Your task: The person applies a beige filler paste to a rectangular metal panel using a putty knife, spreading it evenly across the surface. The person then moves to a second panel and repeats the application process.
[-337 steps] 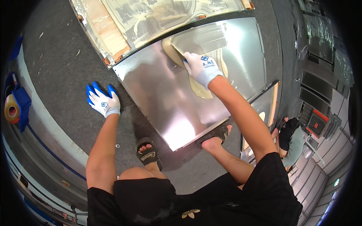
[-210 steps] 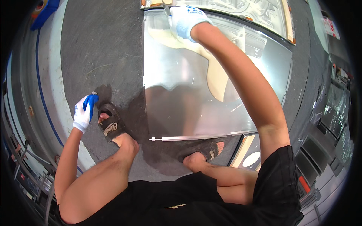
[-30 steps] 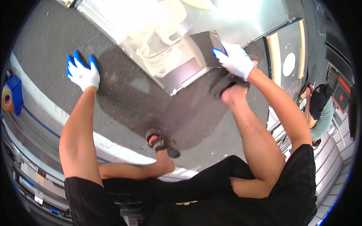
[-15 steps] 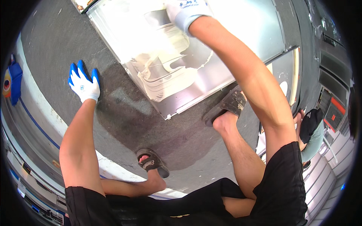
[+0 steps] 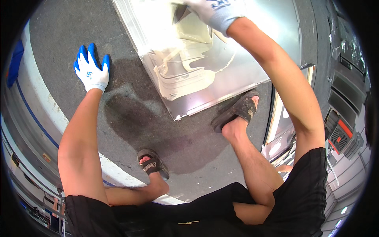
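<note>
A flat metal panel point(image 5: 237, 67) lies on the dark ground in front of me, with cream-coloured paste point(image 5: 185, 85) smeared in thick, uneven swaths over its left part. My right hand point(image 5: 215, 12), in a white glove, reaches over the panel at the upper edge of the picture. Its fingers are partly cut off, and they close on a scraper point(image 5: 180, 14) whose grey metal blade shows beside the paste. Off the panel's left side, my left hand point(image 5: 91, 71) rests on the ground, its blue-tipped glove fingers spread and nothing in them.
My sandalled feet stand near the panel, the right sandal point(image 5: 237, 112) close to its near edge. A second framed panel point(image 5: 282, 120) lies to the right, partly behind my right arm. Farther right is a black and orange machine point(image 5: 340, 136). A blue object point(image 5: 15, 65) stands at far left.
My right hand has shifted right, and the scraper blade now shows more clearly at a steeper angle. The view has shifted; my left hand stays spread on the ground. The person at right is mostly hidden.
</note>
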Tool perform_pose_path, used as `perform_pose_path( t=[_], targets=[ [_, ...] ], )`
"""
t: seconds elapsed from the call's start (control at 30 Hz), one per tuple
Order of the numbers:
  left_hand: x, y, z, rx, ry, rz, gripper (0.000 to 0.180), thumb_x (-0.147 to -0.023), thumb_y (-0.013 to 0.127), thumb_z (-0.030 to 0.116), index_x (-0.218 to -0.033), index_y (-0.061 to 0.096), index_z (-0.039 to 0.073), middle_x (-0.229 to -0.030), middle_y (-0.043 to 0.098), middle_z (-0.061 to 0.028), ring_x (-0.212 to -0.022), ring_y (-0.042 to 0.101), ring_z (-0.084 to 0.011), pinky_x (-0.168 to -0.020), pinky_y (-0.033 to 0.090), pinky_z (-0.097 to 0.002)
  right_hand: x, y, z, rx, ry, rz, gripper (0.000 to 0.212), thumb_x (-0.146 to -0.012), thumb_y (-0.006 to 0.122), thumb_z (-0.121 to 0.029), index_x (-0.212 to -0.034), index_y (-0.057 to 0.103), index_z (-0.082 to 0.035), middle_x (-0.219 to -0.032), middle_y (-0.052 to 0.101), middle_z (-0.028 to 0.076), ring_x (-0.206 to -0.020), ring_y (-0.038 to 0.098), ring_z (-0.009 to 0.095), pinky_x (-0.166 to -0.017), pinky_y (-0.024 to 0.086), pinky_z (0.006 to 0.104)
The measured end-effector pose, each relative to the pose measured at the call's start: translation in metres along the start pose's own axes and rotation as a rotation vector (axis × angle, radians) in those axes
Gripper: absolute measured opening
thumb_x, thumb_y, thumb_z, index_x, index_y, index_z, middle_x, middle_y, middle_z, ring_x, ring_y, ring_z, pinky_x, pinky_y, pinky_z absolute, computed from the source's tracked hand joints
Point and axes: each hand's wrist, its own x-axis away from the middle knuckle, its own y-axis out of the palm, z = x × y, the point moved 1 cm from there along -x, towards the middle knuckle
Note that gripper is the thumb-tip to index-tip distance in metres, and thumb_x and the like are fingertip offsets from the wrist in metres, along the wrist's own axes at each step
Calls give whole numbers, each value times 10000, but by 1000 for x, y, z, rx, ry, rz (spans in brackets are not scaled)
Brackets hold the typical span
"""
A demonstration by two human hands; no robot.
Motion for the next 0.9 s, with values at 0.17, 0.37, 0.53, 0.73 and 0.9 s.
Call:
perform_pose_path(
  t=[0.17, 0.37, 0.53, 0.73, 0.9],
  targets=[
    [1, 6, -5, 29, 15, 45, 733, -974, 566, 555, -1601, 376, 227, -1692, 284, -140, -1562, 258, -332, -1276, 131, -551, 34, 79, -16, 845, -126, -2, 145, -951, 585, -119, -1095, 600, -133, -909, 697, 121, -836, 728, 297, -688, 574, 426],
    [-1, 9, -6, 52, 33, 106, 716, -950, 584, 583, -1559, 446, 232, -1663, 338, -149, -1540, 300, -335, -1259, 157, -562, 148, 123, -17, 749, -166, -316, 162, -913, 596, -93, -1071, 588, -61, -912, 701, 152, -814, 736, 308, -686, 597, 413],
    [-2, 10, -7, 65, 55, 129, 713, -955, 575, 591, -1559, 444, 234, -1655, 350, -150, -1532, 314, -333, -1254, 170, -562, 201, 127, -19, 673, -36, -303, 146, -906, 585, -116, -1052, 588, -107, -941, 691, 116, -855, 728, 292, -718, 585, 434],
    [-2, 14, -9, 84, 48, 130, 707, -971, 547, 610, -1572, 425, 257, -1667, 336, -135, -1533, 311, -341, -1261, 154, -550, 203, 121, -13, 472, 24, 90, 182, -937, 618, -159, -1114, 642, -124, -918, 690, 106, -817, 713, 307, -701, 569, 420],
    [-2, 19, -11, 82, 61, 142, 707, -983, 521, 621, -1584, 404, 269, -1681, 312, -125, -1545, 294, -336, -1270, 138, -548, 164, 141, -10, 338, 92, 246, 143, -976, 665, -207, -1081, 701, -117, -929, 708, 129, -829, 704, 321, -723, 566, 420]
  ],
)
